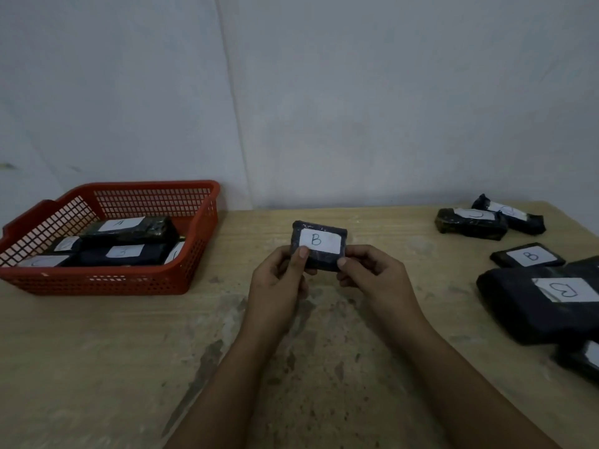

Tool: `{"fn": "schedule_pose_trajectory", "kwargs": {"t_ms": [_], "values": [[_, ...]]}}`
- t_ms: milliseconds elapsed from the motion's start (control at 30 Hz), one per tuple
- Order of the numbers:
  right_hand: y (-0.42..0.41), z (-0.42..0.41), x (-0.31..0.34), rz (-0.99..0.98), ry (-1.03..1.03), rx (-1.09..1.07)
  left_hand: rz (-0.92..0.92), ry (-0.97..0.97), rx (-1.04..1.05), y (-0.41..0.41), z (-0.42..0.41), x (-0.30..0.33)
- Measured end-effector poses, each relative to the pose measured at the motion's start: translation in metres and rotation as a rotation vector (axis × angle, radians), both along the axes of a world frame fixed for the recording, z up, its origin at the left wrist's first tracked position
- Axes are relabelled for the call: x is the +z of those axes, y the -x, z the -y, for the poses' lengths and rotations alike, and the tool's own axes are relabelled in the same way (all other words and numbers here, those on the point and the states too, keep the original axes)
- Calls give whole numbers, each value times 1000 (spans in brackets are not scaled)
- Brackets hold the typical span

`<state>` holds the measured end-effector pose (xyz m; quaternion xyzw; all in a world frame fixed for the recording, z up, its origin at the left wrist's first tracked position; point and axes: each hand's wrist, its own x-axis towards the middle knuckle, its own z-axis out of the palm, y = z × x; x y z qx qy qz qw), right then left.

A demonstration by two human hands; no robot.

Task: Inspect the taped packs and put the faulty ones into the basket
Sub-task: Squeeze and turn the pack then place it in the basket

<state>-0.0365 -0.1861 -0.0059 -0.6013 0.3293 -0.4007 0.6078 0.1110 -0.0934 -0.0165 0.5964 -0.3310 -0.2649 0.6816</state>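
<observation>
Both thumbs press on the front face of a small black pack (319, 246), the left thumb (302, 257) at its lower left corner and the right thumb (342, 262) at its lower right. The other fingers curl behind it, so the left hand (278, 283) and the right hand (376, 277) pinch the pack between them, raised above the table (97, 351) and facing the camera.

The pack is a squat rectangle wrapped in glossy, crinkled dark tape, with a white paper label (319, 241) stuck on its front bearing a handwritten "B".

Below the hands the table is pale wood, its grain scuffed and blotched with darker worn patches.

Well to the left of the fingers stands a red plastic basket (107, 280) with lattice walls and a rolled rim; several black packs with white labels lie inside, one overlapping others.

To the right of the fingers lie more black taped packs: two elongated ones (470, 223) touching at the far edge, a flat one marked "B" (528, 256), and a larger one (534, 306) nearer.
</observation>
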Motion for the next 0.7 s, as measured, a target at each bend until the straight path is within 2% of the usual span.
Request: {"fn": "schedule_pose_trajectory", "kwargs": {"t_ms": [100, 167, 367, 500, 700], "values": [[-2, -3, -1, 103, -148, 33, -86, 19, -22, -2, -1, 2], [-4, -10, 0, 156, -204, 67, -78, 12, -65, -1, -2, 1], [-3, -10, -2, 35, -26, 35, -27, -30, -38, -4, 3, -1], [0, -2, -5, 0, -33, 66, 7, -16, -82, -6, 0, 1], [1, 2, -8, -9, -21, -8, -109, 55, -31, -2, 1, 2]]}}
